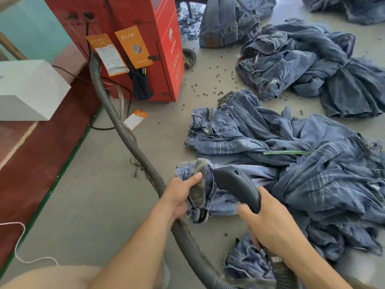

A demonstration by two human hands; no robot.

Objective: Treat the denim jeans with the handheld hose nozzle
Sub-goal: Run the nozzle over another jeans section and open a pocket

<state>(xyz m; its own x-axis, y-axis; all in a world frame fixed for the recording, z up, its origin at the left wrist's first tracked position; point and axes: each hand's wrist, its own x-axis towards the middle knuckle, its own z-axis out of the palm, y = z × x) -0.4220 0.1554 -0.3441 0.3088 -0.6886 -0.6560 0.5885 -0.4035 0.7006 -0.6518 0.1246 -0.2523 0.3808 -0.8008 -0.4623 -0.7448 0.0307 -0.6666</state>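
Observation:
A pile of blue denim jeans [302, 170] lies spread on the grey floor in front of me. My left hand [181, 193] grips a bunched, frayed leg end of one pair [200, 184] and lifts it off the floor. My right hand [270, 224] holds the handle of the black handheld nozzle [237, 184], whose tip points into the held denim. A grey ribbed hose [129, 140] runs from the nozzle under my arms back to the red machine [145, 38].
More jeans heaps lie at the right [312, 65] and top [229, 19]. A crumpled pair [248, 261] sits under my right wrist. Small dark pellets [208, 88] litter the floor. A white box [27, 90] sits on a red platform [41, 155] at the left. White string [18, 243] trails nearby.

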